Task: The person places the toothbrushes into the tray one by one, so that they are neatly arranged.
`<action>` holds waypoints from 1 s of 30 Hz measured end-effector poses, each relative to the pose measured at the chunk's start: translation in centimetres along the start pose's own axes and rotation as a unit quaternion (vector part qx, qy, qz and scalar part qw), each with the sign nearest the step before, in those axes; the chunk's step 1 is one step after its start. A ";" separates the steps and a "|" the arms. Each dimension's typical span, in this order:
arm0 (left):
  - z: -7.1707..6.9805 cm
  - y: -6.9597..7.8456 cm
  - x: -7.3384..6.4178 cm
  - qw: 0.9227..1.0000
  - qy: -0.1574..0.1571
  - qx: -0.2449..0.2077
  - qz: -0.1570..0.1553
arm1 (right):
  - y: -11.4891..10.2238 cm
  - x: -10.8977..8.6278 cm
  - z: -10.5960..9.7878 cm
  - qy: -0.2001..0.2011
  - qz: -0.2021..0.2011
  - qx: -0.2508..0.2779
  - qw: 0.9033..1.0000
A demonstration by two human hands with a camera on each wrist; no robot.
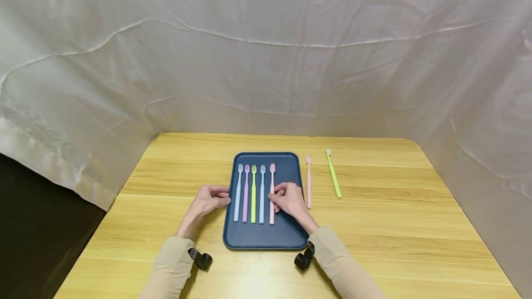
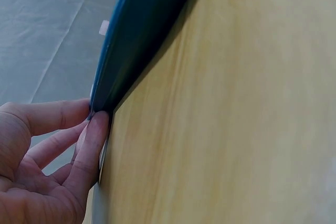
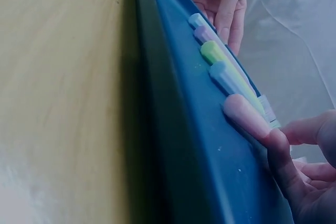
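Observation:
A dark blue tray [image 1: 249, 239] lies on the table, with a row of toothbrushes on it, bristle heads at the far end. From left to right come a blue [image 1: 238, 197], a purple [image 1: 245, 197], a yellow-green [image 1: 253, 197] and another blue toothbrush [image 1: 262, 197]. My right hand [image 1: 289, 199] pinches the pink toothbrush [image 1: 272, 216] at the row's right end, between thumb and fingers; its handle end [image 3: 244, 114] shows near the tray floor. With thumb and index finger, my left hand [image 1: 208, 201] holds the tray's left rim [image 2: 102, 72].
Right of the tray, on the wooden table [image 1: 395, 206], lie a second pink toothbrush [image 1: 309, 183] and a slanted yellow-green toothbrush [image 1: 334, 174]. A pale cloth [image 1: 266, 68] hangs behind the table and along its sides. Black cameras [image 1: 304, 260] are strapped to both wrists.

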State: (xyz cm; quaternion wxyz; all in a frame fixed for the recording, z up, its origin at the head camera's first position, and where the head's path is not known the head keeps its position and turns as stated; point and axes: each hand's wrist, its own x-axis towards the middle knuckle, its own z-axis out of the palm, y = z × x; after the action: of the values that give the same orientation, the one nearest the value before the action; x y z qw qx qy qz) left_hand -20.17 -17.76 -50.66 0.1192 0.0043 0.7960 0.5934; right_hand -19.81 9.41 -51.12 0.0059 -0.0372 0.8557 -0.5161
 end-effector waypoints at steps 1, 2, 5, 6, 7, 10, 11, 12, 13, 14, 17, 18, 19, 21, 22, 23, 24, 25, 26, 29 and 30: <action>0.0 0.0 0.0 1.000 0.002 -0.001 -0.003 | 0.0 0.0 0.0 0.001 -0.001 -0.004 1.000; 0.0 -0.1 0.1 1.000 0.002 0.000 -0.003 | 0.0 0.0 0.1 0.001 0.000 -0.007 1.000; 0.0 -0.1 0.1 1.000 0.001 0.001 -0.001 | 0.0 0.0 0.1 0.001 -0.002 -0.013 1.000; 0.0 -0.1 0.1 1.000 0.001 0.001 -0.002 | 0.0 0.0 0.1 0.001 -0.004 -0.014 1.000; 0.0 -0.1 0.1 1.000 0.001 0.000 -0.002 | 0.1 0.0 0.1 0.001 -0.006 -0.015 1.000; 0.0 0.0 0.1 1.000 0.001 0.000 0.001 | 0.2 -0.2 0.1 0.000 -0.011 -0.011 1.000; 0.1 0.0 0.1 1.000 0.002 -0.002 -0.002 | 0.2 -0.2 0.1 -0.001 -0.010 -0.008 1.000; 0.1 0.1 0.0 1.000 0.001 0.000 0.000 | 0.2 -0.3 0.0 -0.003 -0.011 -0.006 1.000; 0.0 0.1 0.0 1.000 0.000 0.001 0.001 | 0.2 -0.4 0.0 -0.004 -0.013 -0.003 1.000; 0.0 0.1 0.0 1.000 0.000 0.002 0.001 | 0.3 -0.4 -0.1 -0.005 -0.012 0.000 1.000; 0.1 0.2 0.0 1.000 -0.001 0.003 0.000 | 0.3 -0.6 -0.1 -0.009 -0.016 0.002 1.000; 0.1 0.2 0.0 1.000 0.000 0.003 0.001 | 0.3 -0.7 -0.2 -0.010 -0.017 0.001 1.000; 0.1 0.1 0.0 1.000 0.000 0.002 0.000 | 0.3 -0.8 -0.2 -0.010 -0.017 0.000 1.000; 0.1 0.1 0.1 1.000 0.000 0.000 0.000 | 0.3 -0.9 -0.2 -0.012 -0.017 -0.001 1.000; 0.0 0.1 0.1 1.000 -0.001 0.001 0.001 | 0.3 -0.9 -0.2 -0.013 -0.018 -0.002 1.000; 0.0 0.1 0.1 1.000 -0.002 0.000 0.002 | 0.2 -1.0 -0.2 -0.014 -0.017 -0.001 1.000; 0.0 0.0 0.1 1.000 0.000 -0.001 0.002 | 0.2 -1.0 -0.2 -0.016 -0.016 -0.001 1.000; 0.0 0.0 0.1 1.000 0.001 -0.001 0.001 | 0.1 -1.0 -0.2 -0.018 -0.016 0.000 1.000; 0.0 0.0 0.1 1.000 0.001 -0.001 0.001 | 0.1 -1.0 -0.1 -0.020 -0.016 0.002 1.000; 0.0 -0.1 0.1 1.000 0.003 0.001 0.001 | 0.2 -1.1 -0.1 -0.023 -0.018 0.001 1.000; 0.0 -0.1 0.1 1.000 0.003 0.002 0.002 | 0.2 -1.1 -0.1 -0.024 -0.017 0.000 1.000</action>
State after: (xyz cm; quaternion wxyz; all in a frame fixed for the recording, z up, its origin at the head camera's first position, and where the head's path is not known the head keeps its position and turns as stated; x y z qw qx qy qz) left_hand -20.29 -17.78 -50.79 0.1159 0.0048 0.7976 0.5920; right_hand -18.75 9.62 -51.28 0.0175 -0.0644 0.8546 -0.5150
